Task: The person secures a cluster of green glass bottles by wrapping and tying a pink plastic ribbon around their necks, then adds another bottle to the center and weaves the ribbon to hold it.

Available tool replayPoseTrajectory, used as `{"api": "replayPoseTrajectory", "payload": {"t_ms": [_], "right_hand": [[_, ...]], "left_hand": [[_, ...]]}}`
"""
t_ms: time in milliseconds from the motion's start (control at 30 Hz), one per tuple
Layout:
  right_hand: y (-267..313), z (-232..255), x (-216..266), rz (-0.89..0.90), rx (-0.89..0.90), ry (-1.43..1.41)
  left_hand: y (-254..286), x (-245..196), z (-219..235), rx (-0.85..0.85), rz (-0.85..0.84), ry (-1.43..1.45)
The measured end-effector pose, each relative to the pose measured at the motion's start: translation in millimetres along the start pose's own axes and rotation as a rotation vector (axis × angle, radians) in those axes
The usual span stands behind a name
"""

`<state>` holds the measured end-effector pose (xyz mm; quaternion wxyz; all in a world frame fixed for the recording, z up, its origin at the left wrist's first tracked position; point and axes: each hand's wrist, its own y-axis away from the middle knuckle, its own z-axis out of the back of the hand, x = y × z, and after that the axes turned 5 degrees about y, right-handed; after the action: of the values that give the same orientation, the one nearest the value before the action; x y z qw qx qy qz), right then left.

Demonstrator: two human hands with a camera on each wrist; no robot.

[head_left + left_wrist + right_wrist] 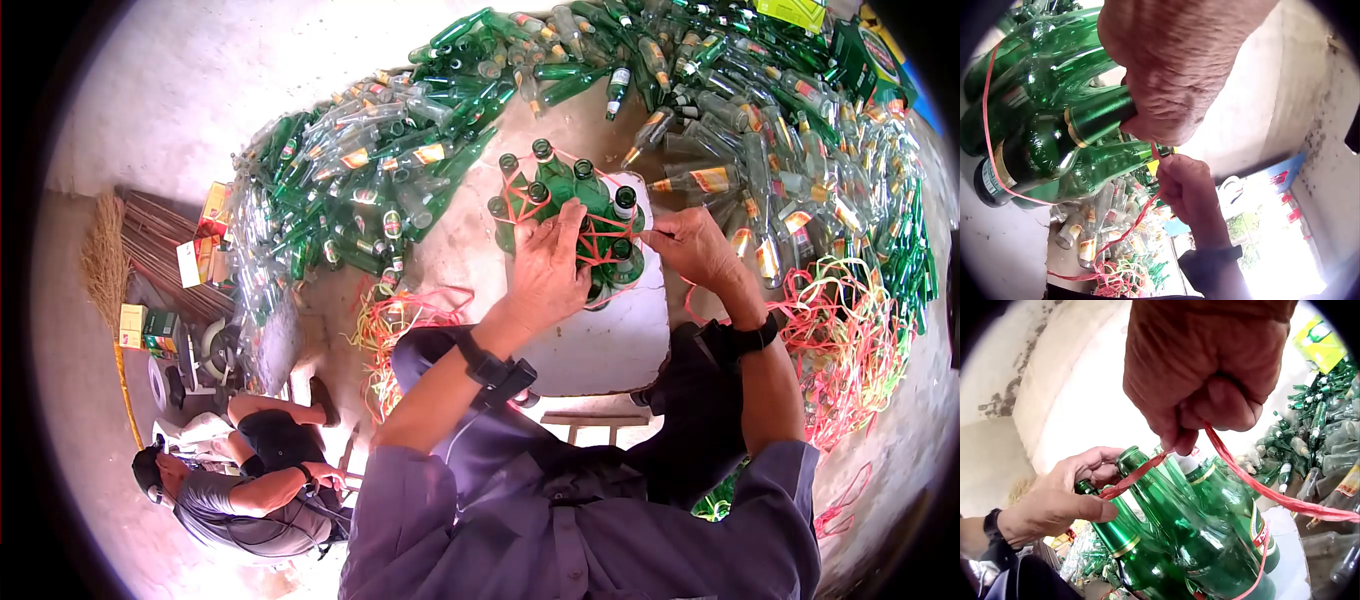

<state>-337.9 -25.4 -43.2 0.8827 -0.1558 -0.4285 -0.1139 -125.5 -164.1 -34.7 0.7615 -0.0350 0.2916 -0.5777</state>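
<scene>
— Purple sleeves (560, 520) are filling the near edge; what is the person doing beyond them?

— Tying a bundle of green bottles (565, 215) with red string (600, 238), standing at twelve o'clock on the white slab (610, 340).

— And the hands?

— The left hand (548, 265) is pressing down on the bottle necks, fingers curling around them. The right hand (695, 245), at three o'clock, is pinching the string taut. Judging by that, cinching and knotting is coming next, needing steady tension.
</scene>
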Motion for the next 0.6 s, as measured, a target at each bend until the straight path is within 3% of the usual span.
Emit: {"api": "replayPoseTrajectory", "payload": {"t_ms": [200, 300, 467, 600], "right_hand": [[0, -4, 1, 0.114, -0.032, 0.078], [-3, -2, 0, 0.026, -0.001, 0.066], [-1, 0, 7, 0.034, -0.006, 0.110], [2, 5, 30, 0.176, -0.072, 0.259]], "left_hand": [[-4, 11, 22, 0.117, -0.076, -0.017], [-7, 13, 29, 0.151, -0.071, 0.011], [-4, 21, 23, 0.112, -0.072, 0.041], [-3, 20, 23, 0.081, -0.082, 0.065]]}}
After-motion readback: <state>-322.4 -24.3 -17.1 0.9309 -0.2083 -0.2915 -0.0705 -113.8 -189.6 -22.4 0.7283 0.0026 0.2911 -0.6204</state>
